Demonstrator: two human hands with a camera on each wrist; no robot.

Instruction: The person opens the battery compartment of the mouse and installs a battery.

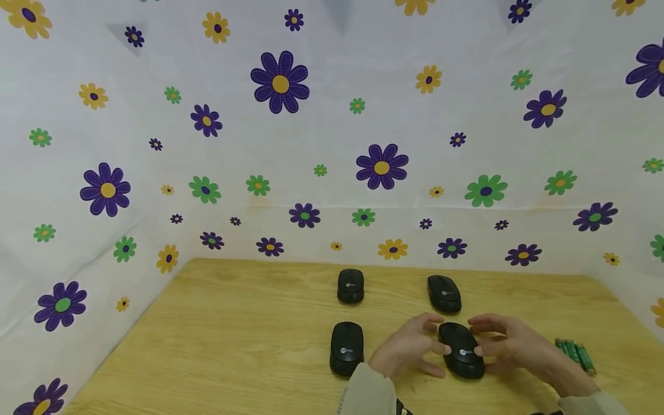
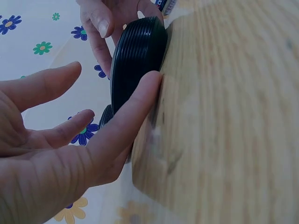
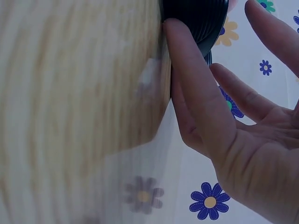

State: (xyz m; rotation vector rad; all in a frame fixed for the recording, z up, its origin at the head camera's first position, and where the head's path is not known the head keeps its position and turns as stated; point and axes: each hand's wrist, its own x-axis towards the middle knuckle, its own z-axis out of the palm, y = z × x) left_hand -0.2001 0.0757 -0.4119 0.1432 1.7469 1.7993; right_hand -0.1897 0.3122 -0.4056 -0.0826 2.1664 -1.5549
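A black computer mouse (image 1: 461,351) lies on the wooden table between the two hands, its pale logo facing up. On its left side is the left hand (image 1: 410,347), fingers spread and fairly straight, with the thumb tip at the mouse's edge. The right hand (image 1: 519,347) stands along the other side, its fingers also apart. In the left wrist view the ribbed side of the mouse (image 2: 135,60) shows, with one long finger low beside it against the table. A fingertip of the right hand (image 3: 243,126) reaches the mouse's base (image 3: 194,21) in the right wrist view.
Three more black mice stand on the table (image 1: 233,334): one behind (image 1: 444,294), one at the back left (image 1: 350,286), one at the front left (image 1: 346,349). Several green batteries (image 1: 576,354) lie right of the right hand. A flower-patterned cloth (image 1: 321,127) encloses the back and sides.
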